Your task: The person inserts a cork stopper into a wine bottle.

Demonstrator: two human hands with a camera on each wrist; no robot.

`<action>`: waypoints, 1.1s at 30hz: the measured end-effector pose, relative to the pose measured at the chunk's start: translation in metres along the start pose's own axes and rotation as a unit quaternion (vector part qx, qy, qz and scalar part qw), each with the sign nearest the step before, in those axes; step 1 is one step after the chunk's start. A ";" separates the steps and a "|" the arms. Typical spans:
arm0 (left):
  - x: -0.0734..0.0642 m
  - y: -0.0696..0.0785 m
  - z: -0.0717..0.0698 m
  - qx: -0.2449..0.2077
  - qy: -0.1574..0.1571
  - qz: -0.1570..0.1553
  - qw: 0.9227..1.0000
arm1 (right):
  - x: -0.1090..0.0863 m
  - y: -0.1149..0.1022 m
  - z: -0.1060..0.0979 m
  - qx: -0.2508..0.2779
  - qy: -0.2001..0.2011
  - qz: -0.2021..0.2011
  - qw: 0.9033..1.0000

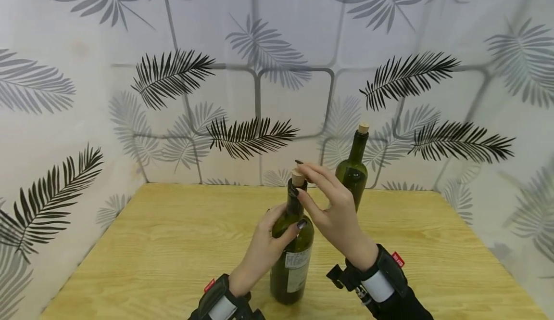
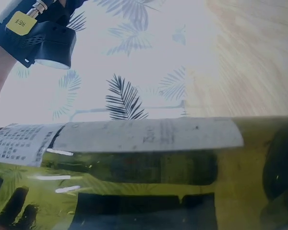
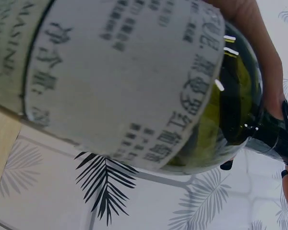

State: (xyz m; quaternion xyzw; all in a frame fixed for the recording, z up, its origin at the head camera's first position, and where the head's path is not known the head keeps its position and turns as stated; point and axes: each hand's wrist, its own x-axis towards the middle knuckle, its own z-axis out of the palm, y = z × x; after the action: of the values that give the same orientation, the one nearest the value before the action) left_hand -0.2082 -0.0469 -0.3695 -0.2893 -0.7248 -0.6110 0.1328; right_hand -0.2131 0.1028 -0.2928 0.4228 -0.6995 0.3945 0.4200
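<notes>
A green glass wine bottle (image 1: 292,274) with a white label stands on the table, near its front. My left hand (image 1: 265,245) grips it around the shoulder, thumb in front. A cork (image 1: 297,177) protrudes from its mouth. The fingers of my right hand (image 1: 331,209) curl about the cork, index fingertip at its top and thumb against the upper neck. In the left wrist view the bottle's label (image 2: 149,135) runs across the frame. The right wrist view shows the printed label (image 3: 120,81) up close, with part of the left hand (image 3: 259,43) around the shoulder.
A second green wine bottle (image 1: 352,173), with a cork (image 1: 363,128) in its mouth, stands behind and to the right. Both are on a wood-grain table (image 1: 173,243). A leaf-patterned curtain (image 1: 285,36) hangs around the back and sides.
</notes>
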 end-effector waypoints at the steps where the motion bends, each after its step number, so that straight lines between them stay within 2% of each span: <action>1: 0.000 0.001 0.001 -0.003 0.000 -0.003 1.000 | -0.001 0.000 -0.001 0.000 -0.001 0.003 1.000; 5: 0.001 0.003 0.002 -0.004 0.008 -0.026 1.000 | -0.008 0.002 -0.004 -0.005 -0.005 0.017 1.000; 10: -0.001 0.005 0.000 0.036 0.020 -0.048 0.998 | -0.022 0.005 -0.011 -0.006 -0.018 0.045 0.999; 17: -0.012 0.000 -0.006 0.069 -0.007 -0.062 0.996 | -0.049 0.007 -0.022 -0.014 -0.069 0.117 0.991; 20: -0.018 -0.001 -0.009 0.081 -0.011 -0.071 0.994 | -0.057 0.008 -0.025 -0.026 -0.103 0.159 0.981; 24: -0.024 -0.004 -0.010 0.091 -0.014 -0.071 0.993 | -0.067 0.010 -0.027 -0.046 -0.145 0.216 0.964; 29: -0.028 -0.011 -0.011 0.103 -0.020 -0.061 0.993 | -0.081 0.013 -0.028 -0.073 -0.182 0.270 0.943; 33: -0.030 -0.015 -0.010 0.093 -0.026 -0.059 0.994 | -0.093 0.014 -0.028 -0.080 -0.210 0.307 0.925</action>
State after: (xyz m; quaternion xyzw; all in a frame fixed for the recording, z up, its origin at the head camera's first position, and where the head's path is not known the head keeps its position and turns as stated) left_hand -0.1947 -0.0656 -0.3958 -0.2487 -0.7976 -0.5396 0.1042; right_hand -0.1924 0.1571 -0.3715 0.2262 -0.8963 0.3489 0.1539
